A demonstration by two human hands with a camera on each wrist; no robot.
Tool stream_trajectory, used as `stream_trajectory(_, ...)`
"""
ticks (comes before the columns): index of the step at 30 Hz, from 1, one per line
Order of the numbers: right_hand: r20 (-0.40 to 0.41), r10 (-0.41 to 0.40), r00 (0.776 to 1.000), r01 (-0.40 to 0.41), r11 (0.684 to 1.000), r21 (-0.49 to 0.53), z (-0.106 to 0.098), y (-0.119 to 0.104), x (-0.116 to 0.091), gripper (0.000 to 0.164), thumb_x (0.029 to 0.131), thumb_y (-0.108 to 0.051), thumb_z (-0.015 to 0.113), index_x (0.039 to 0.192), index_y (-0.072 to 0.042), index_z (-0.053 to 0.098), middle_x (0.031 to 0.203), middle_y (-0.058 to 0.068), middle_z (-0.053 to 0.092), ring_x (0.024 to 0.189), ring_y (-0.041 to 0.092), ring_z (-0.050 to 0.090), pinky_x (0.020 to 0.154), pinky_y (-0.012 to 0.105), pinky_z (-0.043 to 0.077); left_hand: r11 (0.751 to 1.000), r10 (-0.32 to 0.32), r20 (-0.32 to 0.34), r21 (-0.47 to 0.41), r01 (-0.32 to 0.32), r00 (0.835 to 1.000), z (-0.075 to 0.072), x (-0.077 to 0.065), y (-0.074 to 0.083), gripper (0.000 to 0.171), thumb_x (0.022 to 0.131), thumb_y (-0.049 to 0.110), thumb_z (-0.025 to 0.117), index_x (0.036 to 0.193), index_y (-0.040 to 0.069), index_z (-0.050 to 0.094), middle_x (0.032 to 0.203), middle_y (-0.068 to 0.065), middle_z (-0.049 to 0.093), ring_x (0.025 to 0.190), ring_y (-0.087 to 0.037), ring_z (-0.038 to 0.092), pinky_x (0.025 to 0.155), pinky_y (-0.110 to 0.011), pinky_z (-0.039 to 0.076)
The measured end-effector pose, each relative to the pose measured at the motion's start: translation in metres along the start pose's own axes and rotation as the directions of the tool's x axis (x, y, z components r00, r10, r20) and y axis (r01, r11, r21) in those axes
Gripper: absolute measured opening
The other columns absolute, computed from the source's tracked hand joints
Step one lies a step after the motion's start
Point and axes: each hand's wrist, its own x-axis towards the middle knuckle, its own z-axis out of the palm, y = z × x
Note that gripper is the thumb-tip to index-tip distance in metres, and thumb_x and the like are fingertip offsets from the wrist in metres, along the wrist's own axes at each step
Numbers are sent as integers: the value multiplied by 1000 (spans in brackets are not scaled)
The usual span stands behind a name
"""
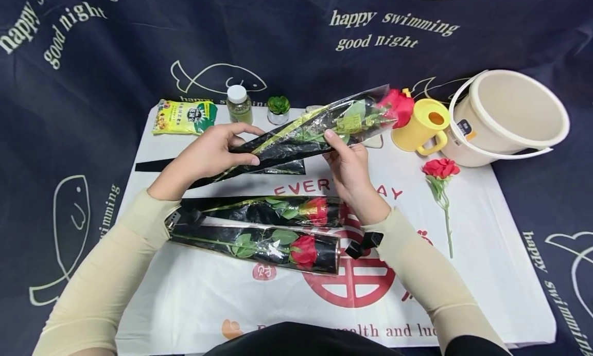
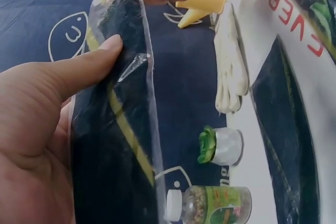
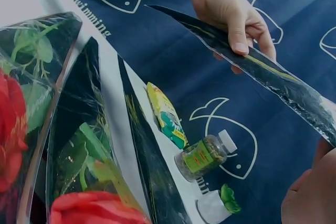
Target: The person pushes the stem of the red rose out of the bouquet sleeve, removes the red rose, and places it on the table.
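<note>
A red artificial-looking rose (image 1: 399, 106) lies in a black and clear plastic flower sleeve (image 1: 296, 140) held slantwise above the table, its bloom sticking out of the wide end. My left hand (image 1: 208, 153) grips the narrow part, thumb across the front and fingers behind. Nearer the bloom, my right hand (image 1: 349, 173) pinches the sleeve with the thumb on top and the other fingers beneath. Two sleeved roses lie below on the table, an upper one (image 1: 282, 208) and a lower one (image 1: 273, 245). Behind the held sleeve a flat black sleeve (image 1: 292, 167) is partly hidden.
A bare rose (image 1: 440, 169) lies at right, before a yellow watering can (image 1: 419, 132) and a cream bucket (image 1: 486, 132). Along the back are a yellow-green packet (image 1: 182, 118), a jar (image 1: 239, 106), a small potted succulent (image 1: 278, 109) and white gloves (image 2: 231, 66).
</note>
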Motion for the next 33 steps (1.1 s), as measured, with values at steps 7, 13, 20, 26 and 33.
stream_trajectory(7,13,1,1000,-1,998,62,1,3,2,42,76,-8,78,112,-1,58,108,14,61,89,21,62,78,33,48,1000,3,106,22,-6,994,-6,8,-6,57,82,33,73,134,26,50,89,-15,62,111,-21,52,83,-39,42)
stream_trajectory(13,44,21,999,-26,994,102,2,3,1,42,78,-10,77,113,-2,57,106,12,61,88,19,61,79,32,48,996,72,157,49,-81,985,0,14,-2,55,85,37,70,131,14,52,112,-8,59,98,-21,56,85,-40,42)
stream_trajectory(20,56,98,994,-106,981,160,1,4,1,42,74,-12,81,106,0,58,100,11,62,85,18,61,78,30,48,991,125,109,39,-130,986,5,13,1,16,85,30,71,92,17,65,57,2,37,45,-13,33,52,-32,34)
stream_trajectory(26,1,9,1000,-9,989,144,1,6,3,47,76,-5,78,116,-2,55,106,12,60,87,19,61,73,29,50,991,135,122,-3,-135,983,6,12,3,20,85,35,70,80,17,62,57,1,37,45,-14,32,48,-30,31)
stream_trajectory(33,12,-21,1000,20,996,88,7,8,-1,42,75,-7,79,111,0,59,101,12,61,81,18,61,70,27,50,993,118,70,10,-119,991,7,11,5,20,86,32,69,76,16,63,60,2,48,47,-13,36,49,-30,33)
